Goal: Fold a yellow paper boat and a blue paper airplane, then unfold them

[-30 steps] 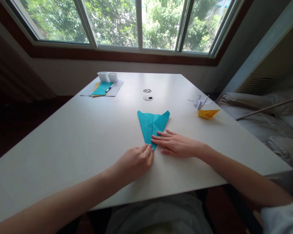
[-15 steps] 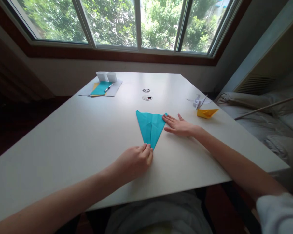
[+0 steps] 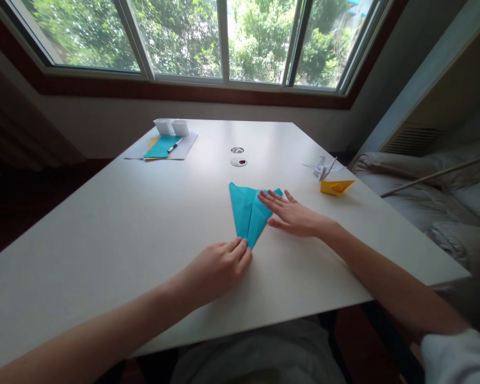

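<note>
A folded sheet of turquoise paper (image 3: pixel 244 205) lies on the white table, narrow at the near end and wide at the far end, with creases down its middle. My left hand (image 3: pixel 228 262) pinches its narrow near tip, so that tip is hidden under the fingers. Flat over the upper right part of the paper rests my right hand (image 3: pixel 290 213), fingers stretched out and holding nothing. The far right corner of the paper shows just beyond those fingers.
To the right stand a yellow paper boat (image 3: pixel 336 187) and a white paper crane (image 3: pixel 322 169). Back left, a pen (image 3: pixel 175 145) lies on turquoise paper (image 3: pixel 160 146) beside two white paper boxes (image 3: pixel 180 128). Round fittings (image 3: pixel 239 162) sit in the tabletop (image 3: pixel 104 240).
My right hand has slid left and slightly nearer, farther onto the paper. The paper's wide end has swung a little to the right, while my left hand keeps its pinch.
</note>
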Motion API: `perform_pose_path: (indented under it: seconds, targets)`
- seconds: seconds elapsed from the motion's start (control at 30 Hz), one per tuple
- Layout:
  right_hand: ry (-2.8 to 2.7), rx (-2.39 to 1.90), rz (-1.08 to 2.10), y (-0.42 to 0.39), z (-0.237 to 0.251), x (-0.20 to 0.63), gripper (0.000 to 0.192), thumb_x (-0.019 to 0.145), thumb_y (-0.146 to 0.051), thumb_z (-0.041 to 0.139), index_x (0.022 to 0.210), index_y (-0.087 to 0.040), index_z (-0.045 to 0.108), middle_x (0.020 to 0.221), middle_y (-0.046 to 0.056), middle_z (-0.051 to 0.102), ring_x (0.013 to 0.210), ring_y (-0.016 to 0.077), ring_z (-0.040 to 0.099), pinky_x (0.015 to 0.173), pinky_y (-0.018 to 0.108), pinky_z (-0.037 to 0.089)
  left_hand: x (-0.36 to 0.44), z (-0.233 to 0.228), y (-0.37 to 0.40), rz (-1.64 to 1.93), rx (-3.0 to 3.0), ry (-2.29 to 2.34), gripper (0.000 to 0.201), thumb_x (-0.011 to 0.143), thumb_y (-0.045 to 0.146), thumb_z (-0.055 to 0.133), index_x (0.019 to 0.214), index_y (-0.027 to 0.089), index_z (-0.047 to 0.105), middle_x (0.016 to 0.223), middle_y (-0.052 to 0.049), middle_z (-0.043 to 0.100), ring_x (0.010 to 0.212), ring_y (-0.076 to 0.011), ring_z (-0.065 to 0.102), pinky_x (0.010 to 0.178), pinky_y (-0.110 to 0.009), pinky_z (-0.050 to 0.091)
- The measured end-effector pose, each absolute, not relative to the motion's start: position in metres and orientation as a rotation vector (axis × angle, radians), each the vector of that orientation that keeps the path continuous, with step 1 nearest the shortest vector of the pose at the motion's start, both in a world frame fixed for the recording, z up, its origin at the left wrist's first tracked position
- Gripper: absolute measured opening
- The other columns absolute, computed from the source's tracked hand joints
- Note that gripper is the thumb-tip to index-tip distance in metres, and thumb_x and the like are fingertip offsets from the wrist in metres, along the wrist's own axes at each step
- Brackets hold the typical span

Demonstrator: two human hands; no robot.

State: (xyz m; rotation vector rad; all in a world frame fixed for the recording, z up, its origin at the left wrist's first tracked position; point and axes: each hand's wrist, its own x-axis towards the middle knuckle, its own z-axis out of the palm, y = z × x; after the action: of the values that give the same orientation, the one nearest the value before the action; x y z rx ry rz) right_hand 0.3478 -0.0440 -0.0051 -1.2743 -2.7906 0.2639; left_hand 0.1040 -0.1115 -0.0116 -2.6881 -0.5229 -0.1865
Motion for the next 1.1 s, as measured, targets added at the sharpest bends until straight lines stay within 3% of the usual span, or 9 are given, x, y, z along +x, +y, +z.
perform_pose_path:
  seconds: [0.2, 0.33, 0.67, 1.1]
  targets:
    - [-2.885, -0.971, 0.35, -0.067, -0.002, 0.321, 0.056, 0.093, -0.045, 0.021, 0.143, -0.023, 0.005, 0.149, 0.002, 0.01, 0.137, 0.019, 0.007, 0.109, 0.047, 0.004, 0.106, -0.014, -0.114, -0.338, -2.741, -0.397, 0.026, 0.086, 0.007, 0.038, 0.094, 0.008, 0.062, 0.1, -0.013, 0.066, 0.087, -0.0202, 0.063, 0.071, -0.03, 0.054]
    - [-2.927, -0.961, 0.417, -0.07, -0.012, 0.311, 0.056, 0.093, -0.045, 0.021, 0.143, -0.022, 0.011, 0.149, 0.003, 0.014, 0.137, 0.0205, 0.01, 0.109, 0.048, 0.006, 0.107, -0.014, -0.115, -0.314, -2.759, -0.401, 0.027, 0.085, 0.006, 0.038, 0.098, 0.007, 0.061, 0.099, -0.014, 0.066, 0.087, -0.0204, 0.063, 0.072, -0.031, 0.053]
    - [-2.86, -1.234, 0.4, -0.044, -0.021, 0.33, 0.061, 0.091, -0.053, 0.019, 0.143, -0.021, 0.011, 0.149, 0.003, 0.013, 0.136, 0.023, 0.011, 0.109, 0.045, 0.01, 0.107, -0.01, -0.118, -0.306, -2.811, -0.413, 0.026, 0.084, 0.008, 0.041, 0.1, 0.005, 0.062, 0.105, -0.016, 0.065, 0.096, -0.0215, 0.062, 0.08, -0.032, 0.052]
    - [-2.722, -1.505, 0.307, 0.002, -0.029, 0.368, 0.066, 0.087, -0.059, 0.016, 0.143, -0.025, 0.01, 0.149, 0.004, 0.014, 0.136, 0.0267, 0.011, 0.107, 0.056, 0.009, 0.104, -0.008, -0.119, -0.294, -2.827, -0.45, 0.027, 0.085, 0.01, 0.041, 0.102, 0.007, 0.061, 0.108, -0.014, 0.065, 0.097, -0.0219, 0.061, 0.079, -0.033, 0.052]
